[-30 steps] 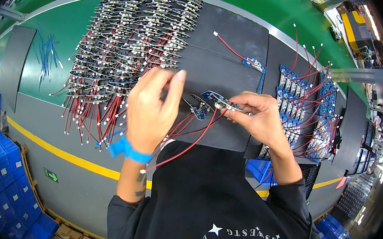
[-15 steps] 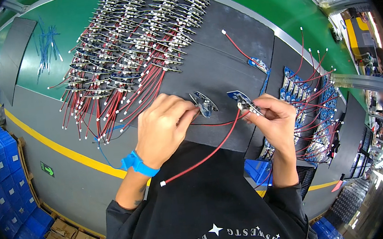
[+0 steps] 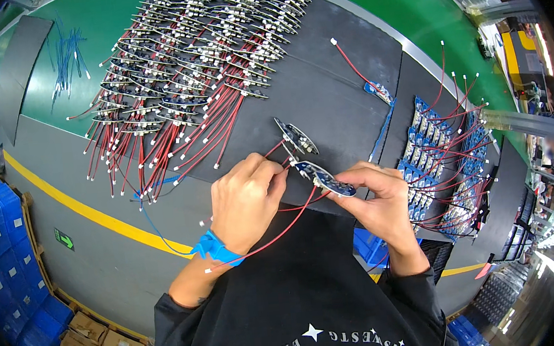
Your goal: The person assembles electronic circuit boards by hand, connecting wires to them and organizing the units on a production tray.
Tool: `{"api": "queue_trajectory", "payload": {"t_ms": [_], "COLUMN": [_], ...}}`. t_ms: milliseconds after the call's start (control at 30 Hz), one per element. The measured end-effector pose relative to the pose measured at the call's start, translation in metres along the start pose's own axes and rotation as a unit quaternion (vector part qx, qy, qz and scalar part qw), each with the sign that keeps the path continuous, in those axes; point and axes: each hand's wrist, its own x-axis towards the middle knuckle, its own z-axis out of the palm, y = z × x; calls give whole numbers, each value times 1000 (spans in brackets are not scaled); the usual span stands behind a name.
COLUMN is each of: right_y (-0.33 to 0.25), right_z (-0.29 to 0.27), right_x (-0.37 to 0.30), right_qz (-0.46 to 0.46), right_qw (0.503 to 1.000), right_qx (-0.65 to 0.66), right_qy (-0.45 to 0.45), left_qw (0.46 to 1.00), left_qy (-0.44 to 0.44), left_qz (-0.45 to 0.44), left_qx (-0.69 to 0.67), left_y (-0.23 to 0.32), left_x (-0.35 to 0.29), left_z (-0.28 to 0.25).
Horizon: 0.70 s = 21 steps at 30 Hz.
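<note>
leftward comes the right hand [image 3: 381, 201], bringing its board [image 3: 323, 176] up close to a second board [image 3: 302, 140]; thumb and fingers pinch the held one firmly by its end. beside it, the left hand [image 3: 244, 196] has its fingertips drawn together at a red wire [image 3: 275, 148], though i can't quite tell whether they grip it. farther off on the black mat [image 3: 346, 129], a lone board [image 3: 379, 92] lies apart. work looks well along: crowded rows of wired boards [image 3: 203, 63] spread leftward, while smaller board groups [image 3: 425, 149] at right seem left to do.

Bright, even light, white glare far right, strongly curved edges
</note>
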Motion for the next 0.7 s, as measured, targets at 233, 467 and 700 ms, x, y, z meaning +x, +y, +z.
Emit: {"api": "queue_trajectory", "payload": {"t_ms": [233,467,700], "right_y": [1,-1,1], "right_z": [-2,-3,-5], "right_x": [-7,-8,-13], "right_qz": [-9,-18,-36], "right_qw": [1000,1000,998], "right_qx": [4,10,18], "right_qy": [18,11,52], "left_qw": [995,995,988], "left_qy": [91,63,42], "left_qz": [24,-9,18], "left_qx": [18,76,148], "left_y": [-5,-11,-8], "left_x": [5,13,17], "left_z": [0,9,9]}}
